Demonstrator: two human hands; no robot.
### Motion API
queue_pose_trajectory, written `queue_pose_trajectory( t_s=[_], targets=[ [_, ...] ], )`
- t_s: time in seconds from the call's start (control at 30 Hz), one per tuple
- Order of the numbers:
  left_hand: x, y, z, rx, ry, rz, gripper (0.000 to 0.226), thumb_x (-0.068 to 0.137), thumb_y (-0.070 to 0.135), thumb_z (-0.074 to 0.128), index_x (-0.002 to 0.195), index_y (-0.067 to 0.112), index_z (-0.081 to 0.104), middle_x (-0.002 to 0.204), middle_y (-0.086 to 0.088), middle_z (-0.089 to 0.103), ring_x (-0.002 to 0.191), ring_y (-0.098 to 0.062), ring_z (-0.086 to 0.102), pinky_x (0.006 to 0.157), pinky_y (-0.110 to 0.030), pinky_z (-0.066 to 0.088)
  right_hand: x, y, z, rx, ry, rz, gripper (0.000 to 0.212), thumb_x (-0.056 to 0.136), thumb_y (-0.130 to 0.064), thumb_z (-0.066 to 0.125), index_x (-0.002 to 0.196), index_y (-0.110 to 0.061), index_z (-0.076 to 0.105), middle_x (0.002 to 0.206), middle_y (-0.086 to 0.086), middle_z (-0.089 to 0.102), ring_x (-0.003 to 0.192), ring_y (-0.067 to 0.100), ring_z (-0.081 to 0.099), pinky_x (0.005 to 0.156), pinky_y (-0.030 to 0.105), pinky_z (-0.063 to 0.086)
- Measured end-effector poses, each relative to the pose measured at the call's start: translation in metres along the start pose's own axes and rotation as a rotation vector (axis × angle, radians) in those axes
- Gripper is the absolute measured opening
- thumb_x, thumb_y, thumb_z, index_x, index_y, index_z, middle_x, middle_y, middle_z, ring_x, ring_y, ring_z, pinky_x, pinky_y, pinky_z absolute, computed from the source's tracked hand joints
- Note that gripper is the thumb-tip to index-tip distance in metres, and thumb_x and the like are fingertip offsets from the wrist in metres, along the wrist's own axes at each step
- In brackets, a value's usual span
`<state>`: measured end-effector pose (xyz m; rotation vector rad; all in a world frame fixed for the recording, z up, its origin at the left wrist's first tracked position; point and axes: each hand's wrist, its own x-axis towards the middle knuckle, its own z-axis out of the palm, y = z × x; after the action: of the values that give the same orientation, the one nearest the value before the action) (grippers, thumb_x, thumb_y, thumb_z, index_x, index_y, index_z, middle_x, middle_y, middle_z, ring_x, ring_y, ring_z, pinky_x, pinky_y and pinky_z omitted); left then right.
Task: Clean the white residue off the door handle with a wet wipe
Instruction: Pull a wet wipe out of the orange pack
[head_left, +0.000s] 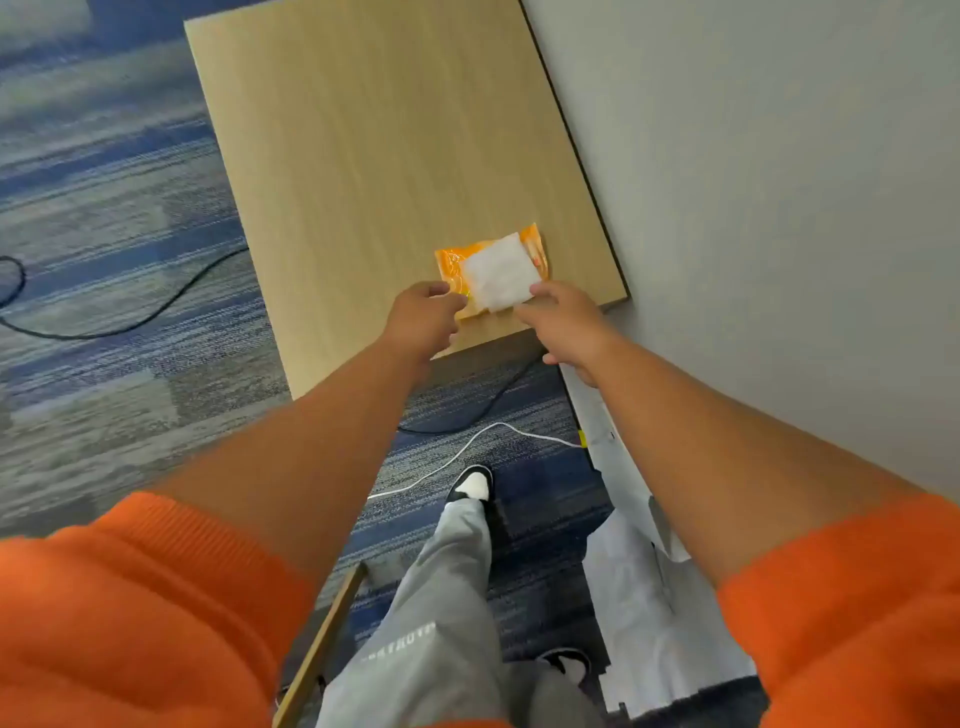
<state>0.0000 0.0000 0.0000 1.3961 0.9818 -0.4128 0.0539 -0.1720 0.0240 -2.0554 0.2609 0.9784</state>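
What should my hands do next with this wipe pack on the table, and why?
Probably lift the white wipe clear with the right hand while the left hand pins the orange pack to the table. The wipe lies on top of the pack, the right fingertips are at its corner, and no door handle is in view.

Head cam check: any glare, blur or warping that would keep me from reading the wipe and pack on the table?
Head view: soft, even light, no hard shadows; some sheen on the orange pack. The white wipe is slightly washed out, its edges still readable. Wide-angle warp bends the table edges and stretches the sleeves. Overall mildly soft; left hand and right hand clear enough.
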Motion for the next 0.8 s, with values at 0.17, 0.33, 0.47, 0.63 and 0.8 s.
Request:
queue_pose_trajectory(
  t_s=[0.17, 0.33, 0.47, 0.63, 0.8],
  targets=[
    [0.025, -0.002, 0.003, -0.049, 0.032, -0.041, 0.050, 0.095, 0.016, 0.068, 0.141, 0.011, 0.050, 0.090, -0.004, 0.061, 0.077, -0.019, 0.056, 0.070, -0.033, 0.048, 0.028, 0.004, 0.008, 0.069, 0.087, 0.016, 0.051, 0.093, -0.029, 0.064, 0.143, -0.022, 0.053, 0.128, -0.001, 0.054, 0.105, 0.017, 0.056, 0.096, 0.048, 0.056],
    [0.034, 0.004, 0.008, -0.034, 0.044, -0.051, 0.057, 0.092, 0.014, 0.071, 0.144, 0.010, 0.047, 0.099, -0.009, 0.064, 0.070, -0.015, 0.060, 0.058, -0.026, 0.049, 0.041, 0.009, 0.014, 0.087, 0.180, -0.005, 0.043, 0.090, -0.025, 0.067, 0.132, -0.016, 0.065, 0.134, 0.001, 0.063, 0.113, 0.019, 0.062, 0.094, 0.047, 0.058],
    [0.034, 0.006, 0.017, -0.027, 0.046, -0.040, 0.055, 0.090, 0.014, 0.073, 0.140, 0.012, 0.050, 0.102, -0.014, 0.069, 0.064, -0.015, 0.060, 0.052, -0.025, 0.045, 0.040, 0.012, 0.017, 0.131, 0.249, -0.040, 0.028, 0.085, -0.019, 0.074, 0.113, -0.018, 0.076, 0.115, -0.003, 0.073, 0.103, 0.018, 0.068, 0.089, 0.046, 0.060],
    [0.024, -0.004, 0.028, -0.074, -0.053, -0.045, 0.048, 0.086, 0.017, 0.079, 0.129, 0.017, 0.057, 0.099, -0.009, 0.071, 0.068, -0.016, 0.064, 0.062, -0.031, 0.049, 0.025, 0.016, 0.013, 0.218, 0.250, -0.077, 0.013, 0.080, -0.015, 0.080, 0.088, -0.024, 0.079, 0.090, -0.009, 0.074, 0.089, 0.012, 0.070, 0.085, 0.042, 0.062],
    [-0.005, -0.016, 0.033, -0.094, -0.083, 0.033, 0.014, 0.087, 0.007, 0.078, 0.100, 0.008, 0.073, 0.085, -0.008, 0.069, 0.062, -0.016, 0.062, 0.050, -0.022, 0.050, -0.003, 0.021, 0.002, 0.278, 0.268, -0.064, 0.018, 0.081, -0.006, 0.078, 0.077, -0.021, 0.070, 0.083, 0.002, 0.073, 0.082, 0.020, 0.071, 0.073, 0.038, 0.063]
  ],
)
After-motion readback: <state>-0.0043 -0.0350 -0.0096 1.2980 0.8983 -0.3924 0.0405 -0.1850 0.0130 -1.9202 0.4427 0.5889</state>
